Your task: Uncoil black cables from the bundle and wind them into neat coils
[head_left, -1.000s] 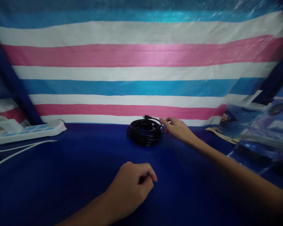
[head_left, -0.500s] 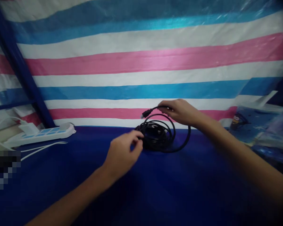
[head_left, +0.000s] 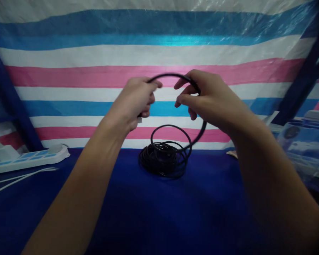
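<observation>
A coil of black cable (head_left: pixel 163 161) lies on the dark blue table (head_left: pixel 159 212) near the striped back wall. One end of the cable rises from the coil in a loop and arcs between both hands, raised in front of me. My left hand (head_left: pixel 135 102) is closed around the cable's end near its plug. My right hand (head_left: pixel 207 101) is curled around the cable a short way along, fingers bent over it.
A white power strip (head_left: pixel 29 157) with white cords (head_left: pixel 18 175) sits at the left edge of the table. Clear plastic packages with blue print (head_left: pixel 305 145) lie at the right. A striped pink, white and blue tarp (head_left: pixel 95 53) hangs behind.
Both hands have lifted from the table, pulling the cable end up out of the coil. My left hand, empty a second ago, now grips the cable end.
</observation>
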Available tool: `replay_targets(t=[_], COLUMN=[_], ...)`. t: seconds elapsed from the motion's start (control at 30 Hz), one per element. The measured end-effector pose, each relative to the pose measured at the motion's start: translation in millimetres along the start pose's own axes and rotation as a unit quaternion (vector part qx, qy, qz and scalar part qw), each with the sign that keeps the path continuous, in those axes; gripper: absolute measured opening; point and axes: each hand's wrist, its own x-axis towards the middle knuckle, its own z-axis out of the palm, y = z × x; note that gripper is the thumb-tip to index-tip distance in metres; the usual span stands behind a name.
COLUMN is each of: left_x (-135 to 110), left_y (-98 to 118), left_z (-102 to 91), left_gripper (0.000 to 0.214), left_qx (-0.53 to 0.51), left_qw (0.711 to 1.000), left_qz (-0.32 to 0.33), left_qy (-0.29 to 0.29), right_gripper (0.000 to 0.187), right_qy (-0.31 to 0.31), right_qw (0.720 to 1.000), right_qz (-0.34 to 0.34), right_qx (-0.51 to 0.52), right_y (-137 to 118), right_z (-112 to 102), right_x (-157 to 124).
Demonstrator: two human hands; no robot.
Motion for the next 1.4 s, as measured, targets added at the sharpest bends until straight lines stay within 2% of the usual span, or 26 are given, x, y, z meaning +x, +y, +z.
replay_targets(t=[0.07, 0.13, 0.23, 0.33, 0.4, 0.47, 0.53, 0.63, 0.7, 0.73, 0.83, 0.87, 0.93, 1.0, 1.03, 1.1, 1.17, 1.23, 1.27, 1.33, 1.4], left_x=[-1, -1, -2, -3, -5, -7, -10, -14, -14, -13, -10, -10, -8, -7, -7, -6, -5, -1, 1, 8, 14], left_y=[1, 0, -2, -4, -3, 1, 7, 13, 14, 14, 11, 9, 8, 6, 5, 1, -5, -12, -16, -26, -40], left_z=[-4.1, -7.5, -10.5, -14.0, -15.5, -14.3, -10.5, -4.1, -1.1, 0.0, 1.5, 1.3, 0.3, -0.3, 0.1, 2.4, 5.2, 5.7, 4.3, -1.7, -9.9], left_gripper=[0.013, 0.016, 0.008, 0.008, 0.009, 0.01, 0.011, 0.013, 0.016, 0.018, 0.023, 0.025, 0.028, 0.028, 0.027, 0.025, 0.019, 0.008, 0.012, 0.038, 0.054], left_qx=[-0.092, -0.136, -0.111, -0.006, 0.074, 0.127, 0.122, 0.012, -0.09, -0.147, -0.297, -0.33, -0.37, -0.391, -0.391, -0.357, -0.263, -0.122, -0.063, -0.003, -0.004], left_qw=[0.994, 0.988, 0.993, 0.999, 0.994, 0.987, 0.988, 0.999, 0.996, 0.988, 0.951, 0.94, 0.924, 0.912, 0.909, 0.918, 0.95, 0.978, 0.983, 0.983, 0.99], left_qz=[0.011, 0.01, -0.006, 0.037, 0.085, 0.102, 0.091, 0.043, -0.009, -0.038, -0.09, -0.087, -0.054, -0.014, 0.003, 0.023, 0.033, 0.077, 0.104, 0.127, 0.059], left_qy=[0.055, 0.076, 0.039, 0.002, -0.004, -0.018, -0.033, -0.024, -0.025, -0.03, -0.018, 0.006, 0.073, 0.126, 0.147, 0.168, 0.166, 0.148, 0.14, 0.136, 0.129], right_gripper=[0.026, 0.024, 0.019, 0.017, 0.019, 0.021, 0.02, 0.018, 0.01, 0.007, 0.015, 0.018, 0.04, 0.062, 0.066, 0.057, 0.038, 0.024, 0.02, 0.017, 0.015], right_qy=[-0.015, -0.027, 0.002, 0.029, -0.009, -0.044, -0.027, 0.028, 0.018, 0.0, -0.035, -0.028, -0.014, -0.048, -0.074, -0.092, -0.037, 0.035, 0.061, 0.091, 0.099], right_qw=[0.996, 0.982, 0.961, 0.97, 0.985, 0.994, 0.998, 0.997, 0.993, 0.987, 0.967, 0.967, 0.977, 0.983, 0.981, 0.972, 0.962, 0.947, 0.941, 0.933, 0.93], right_qz=[0.027, 0.036, 0.03, 0.029, 0.023, -0.003, -0.035, -0.044, -0.027, -0.013, 0.005, -0.001, -0.029, -0.055, -0.063, -0.061, -0.02, 0.04, 0.066, 0.102, 0.122], right_qx=[0.084, 0.184, 0.275, 0.241, 0.173, 0.103, 0.053, 0.051, 0.115, 0.159, 0.251, 0.252, 0.212, 0.169, 0.166, 0.206, 0.271, 0.316, 0.327, 0.334, 0.333], right_y=[0, -4, -9, -8, -6, -6, -10, -19, -23, -22, -10, -3, 10, 18, 19, 16, 10, 5, 4, 5, 7], right_z=[-2, -1, 1, -2, -5, -6, -4, -1, 0, 0, 1, 2, 6, 13, 17, 25, 29, 29, 27, 23, 20], right_x=[-1, -2, -2, -2, -4, -5, -6, -7, -7, -6, -3, -2, 0, 1, 1, 2, 4, 7, 9, 11, 12])
